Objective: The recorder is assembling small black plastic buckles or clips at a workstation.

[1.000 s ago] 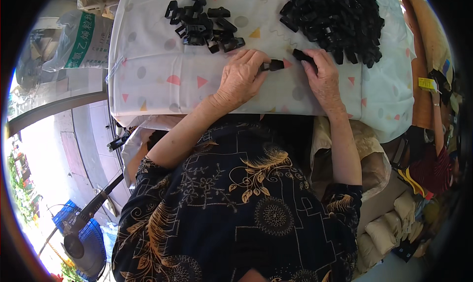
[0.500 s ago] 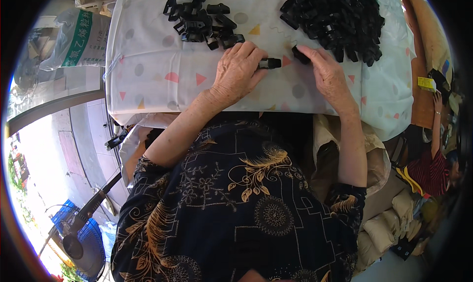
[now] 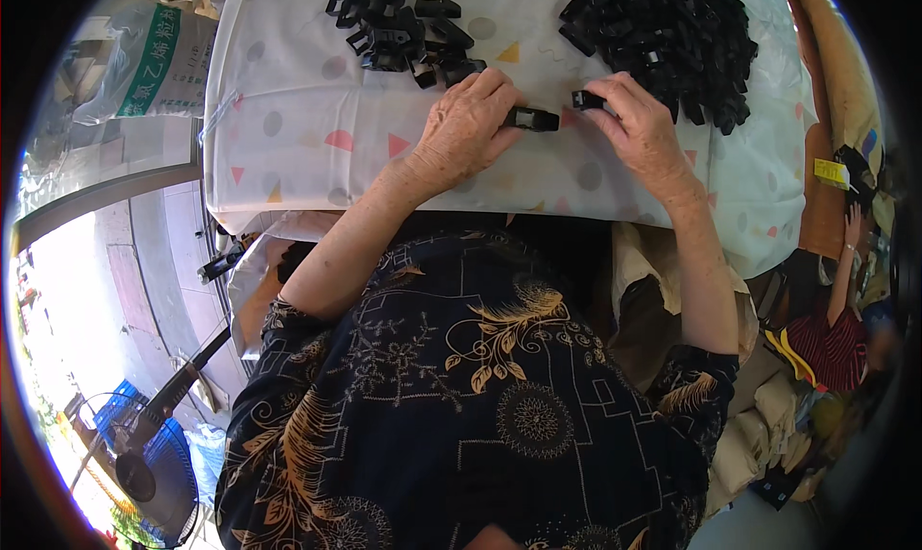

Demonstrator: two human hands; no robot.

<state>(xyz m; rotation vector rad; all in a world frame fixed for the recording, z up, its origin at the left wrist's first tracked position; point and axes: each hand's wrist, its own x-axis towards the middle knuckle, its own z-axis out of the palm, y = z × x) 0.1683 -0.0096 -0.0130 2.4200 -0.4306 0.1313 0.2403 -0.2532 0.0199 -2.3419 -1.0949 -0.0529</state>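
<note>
"How are you seeing the hands working?"

"I'm watching the left hand (image 3: 466, 122) pinching a black piece (image 3: 534, 119), which is protruding rightward, probably leaving that end exposed"

"And the right hand (image 3: 639, 122)?"

"It's pinching a second black piece (image 3: 588, 99), which is protruding leftward; the smaller pile (image 3: 394, 33) and larger pile (image 3: 667, 50) are lying beyond, perhaps for easy reach"

The tablecloth (image 3: 298, 156) at upper centre is white, patterned with reddish triangles and grey dots. The piled parts (image 3: 663, 46) at upper right are black. The shirt (image 3: 490, 348), lower centre, is dark with gold leaf motifs.
</note>
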